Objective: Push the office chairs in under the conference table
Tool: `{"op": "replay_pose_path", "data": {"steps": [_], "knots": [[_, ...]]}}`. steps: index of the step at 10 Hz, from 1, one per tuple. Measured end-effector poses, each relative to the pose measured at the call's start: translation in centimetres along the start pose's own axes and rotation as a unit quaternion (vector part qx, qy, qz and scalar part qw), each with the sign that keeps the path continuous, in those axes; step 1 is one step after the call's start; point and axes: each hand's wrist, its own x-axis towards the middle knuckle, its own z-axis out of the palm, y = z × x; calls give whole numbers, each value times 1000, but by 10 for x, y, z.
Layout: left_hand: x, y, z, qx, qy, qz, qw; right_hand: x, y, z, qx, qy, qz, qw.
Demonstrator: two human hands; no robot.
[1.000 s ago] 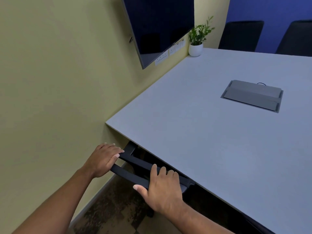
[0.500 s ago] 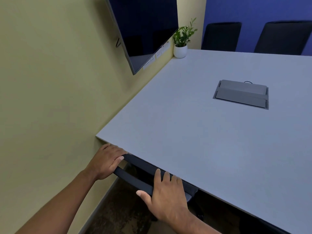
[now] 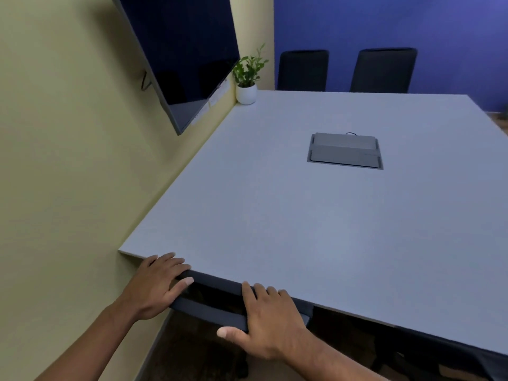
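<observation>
A dark office chair's backrest top (image 3: 211, 307) presses against the near edge of the grey conference table (image 3: 275, 215), with its seat hidden underneath. My left hand (image 3: 156, 284) grips the backrest's left end, fingers curled over the top. My right hand (image 3: 270, 318) holds the right end, thumb out to the left. Another dark chair (image 3: 439, 350) shows under the table edge at the lower right. Across the table stand two black chairs (image 3: 302, 70) (image 3: 383, 70), tucked against the far edge.
The yellow wall (image 3: 68, 160) runs close on my left, carrying a tilted black screen (image 3: 181, 50). A small potted plant (image 3: 247, 78) sits in the table's far left corner. A grey cable box (image 3: 345, 151) is set into the tabletop. Dark carpet shows below.
The chair has rolled forward, so its backrest now meets the table edge. My hands stayed on the backrest, and my view swung right and closer to the table.
</observation>
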Motion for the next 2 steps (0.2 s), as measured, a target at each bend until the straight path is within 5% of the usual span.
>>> {"op": "replay_pose_path", "data": {"steps": [2], "knots": [[41, 39, -18, -28, -59, -16, 998, 19, 21, -21, 88, -17, 48, 995]]}}
